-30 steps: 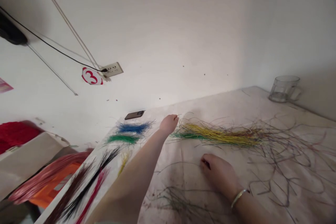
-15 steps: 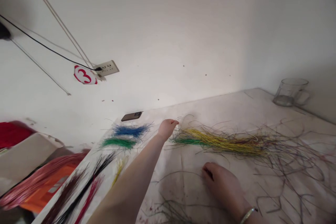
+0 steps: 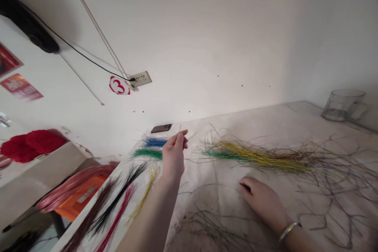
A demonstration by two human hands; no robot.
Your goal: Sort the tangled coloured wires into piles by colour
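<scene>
Left hand (image 3: 174,153) raised clear of the table, thumb and fingertips (image 3: 180,137) pressed together on a single thin wire (image 3: 180,127), its tip poking up above the pinch. A moment earlier that hand sat lower and farther right, at the near end of the main bundle; it now hangs over the near-left part of the table, in front of a blue wire tuft (image 3: 155,141) and a green wire tuft (image 3: 147,154). Right hand (image 3: 262,201) rests on the stained white sheet (image 3: 236,126), fingers loosely curled and palm down, well apart from the left; whether it holds anything cannot be told. A silver bangle (image 3: 288,231) circles the wrist.

Beyond it lies a long yellow-and-green wire bundle (image 3: 260,158), fine strands fanning into a loose, wiry tangle (image 3: 333,189) at the right. Dark brown, black, red and yellow bunches (image 3: 115,204) line the near-left edge. A smartphone (image 3: 161,128) lies flat at the far edge — a glass mug (image 3: 342,105) stands in the far-right corner.
</scene>
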